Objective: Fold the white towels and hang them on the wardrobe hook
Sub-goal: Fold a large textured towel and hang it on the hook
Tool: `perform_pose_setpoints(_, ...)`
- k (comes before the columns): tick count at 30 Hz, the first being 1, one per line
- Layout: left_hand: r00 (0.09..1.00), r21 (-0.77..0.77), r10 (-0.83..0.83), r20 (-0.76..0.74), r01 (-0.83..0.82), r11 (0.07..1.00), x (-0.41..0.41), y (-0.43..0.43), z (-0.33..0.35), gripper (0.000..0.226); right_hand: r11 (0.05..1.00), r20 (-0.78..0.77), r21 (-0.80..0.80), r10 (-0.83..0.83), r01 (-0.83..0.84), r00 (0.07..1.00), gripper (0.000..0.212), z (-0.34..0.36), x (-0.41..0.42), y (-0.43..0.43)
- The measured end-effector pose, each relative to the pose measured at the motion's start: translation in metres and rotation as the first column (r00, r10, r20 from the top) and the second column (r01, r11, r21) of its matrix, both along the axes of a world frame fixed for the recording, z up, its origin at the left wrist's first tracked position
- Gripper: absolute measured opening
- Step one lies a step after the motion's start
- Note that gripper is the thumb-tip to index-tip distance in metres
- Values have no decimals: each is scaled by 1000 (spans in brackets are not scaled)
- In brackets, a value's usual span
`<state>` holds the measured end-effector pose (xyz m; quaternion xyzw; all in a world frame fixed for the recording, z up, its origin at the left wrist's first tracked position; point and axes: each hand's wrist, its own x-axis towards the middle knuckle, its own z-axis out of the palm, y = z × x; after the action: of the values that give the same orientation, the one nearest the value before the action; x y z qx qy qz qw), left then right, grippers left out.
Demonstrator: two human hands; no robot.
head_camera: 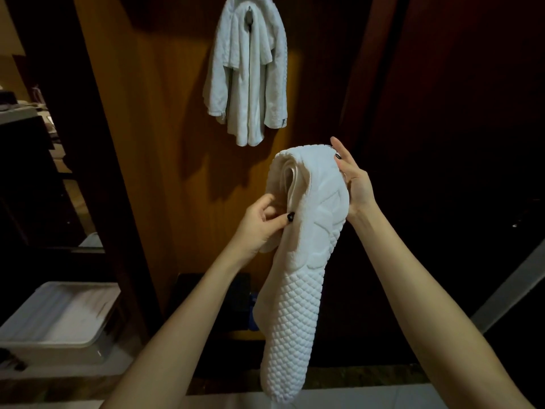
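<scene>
A thick white textured towel (306,261), folded lengthwise, hangs down in front of me at the centre. My left hand (262,222) pinches its left edge between thumb and fingers. My right hand (352,178) holds the folded top from the right, fingers straight against the cloth, thumb hidden behind it. Higher up, another white towel (250,72) hangs from the dark metal hook (250,16) on the wooden wardrobe panel (153,113).
A white plastic tub (59,317) stands low at the left on a pale floor. Dark shelving fills the far left. A dark wardrobe door (457,113) is at the right. A dark box (236,302) sits at the panel's foot.
</scene>
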<state>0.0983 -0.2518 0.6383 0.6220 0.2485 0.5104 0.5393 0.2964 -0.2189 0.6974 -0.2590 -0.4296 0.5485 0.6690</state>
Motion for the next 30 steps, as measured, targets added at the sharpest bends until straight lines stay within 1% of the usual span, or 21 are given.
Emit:
perform_pose_setpoints(2, 999, -33, -3, -55, 1, 999, -2, 1, -3, 6, 1000, -10, -3, 6, -6, 1000, 32, 0, -1, -2)
perform_pose_setpoints(3, 998, -49, -2, -59, -1, 999, -3, 0, -5, 1, 1000, -10, -6, 10, -10, 1000, 32, 0, -2, -2)
perform_pose_setpoints(5, 999, -22, 17, -39, -17, 1000, -5, -4, -5, 3, 1000, 14, -7, 11, -11, 1000, 31, 1, -1, -4)
perform_pose_setpoints(7, 995, 90, 88, -35, -85, 992, -7, -9, -1, 2, 1000, 65, 1, -13, 13, 998, 30, 4, 1, -5)
perform_pose_setpoints(10, 969, 245, 213, -124, -178, 953, -8, -11, 10, 4, 996, 126, 2, -85, 86, 988, 30, 9, 4, -5)
perform_pose_setpoints(12, 951, 274, 274, -141, -229, 934, -7, -13, 16, 8, 992, 128, 2, -122, 123, 984, 29, 8, 3, -4)
perform_pose_setpoints(14, 931, 295, 346, -114, -301, 907, -4, -17, 18, 17, 988, 122, 12, -155, 155, 980, 29, 9, -1, -4)
perform_pose_setpoints(15, 923, 313, 368, -111, -319, 895, -2, -19, 17, 17, 984, 129, 23, -176, 175, 976, 29, 9, -4, -4)
perform_pose_setpoints(17, 906, 321, 400, -139, -341, 883, 0, -20, 13, 14, 975, 160, 46, -224, 219, 961, 30, 11, -9, -4)
perform_pose_setpoints(19, 890, 292, 426, -159, -370, 882, -1, -18, 8, 16, 963, 187, 56, -269, 263, 945, 30, 13, -13, -3)
perform_pose_setpoints(21, 888, 293, 433, -152, -378, 878, 0, -17, 5, 12, 953, 204, 58, -304, 299, 930, 29, 14, -18, -2)
perform_pose_setpoints(23, 872, 292, 466, -153, -410, 864, 4, -17, 4, 15, 945, 223, 65, -327, 321, 918, 29, 15, -22, -2)
perform_pose_setpoints(24, 870, 269, 474, -133, -429, 863, 5, -17, 5, 17, 943, 232, 67, -333, 327, 914, 30, 16, -23, -2)
perform_pose_setpoints(26, 911, 173, 410, -45, -397, 901, 5, -16, 9, 20, 938, 253, 52, -344, 342, 904, 30, 18, -22, -2)
perform_pose_setpoints(28, 960, 104, 279, 3, -278, 955, 1, -13, 14, 17, 939, 278, 21, -335, 343, 900, 30, 20, -16, -3)
perform_pose_setpoints(30, 994, 68, 113, -12, -112, 991, -6, -9, 21, 10, 951, 279, -29, -289, 309, 916, 33, 19, -8, -5)
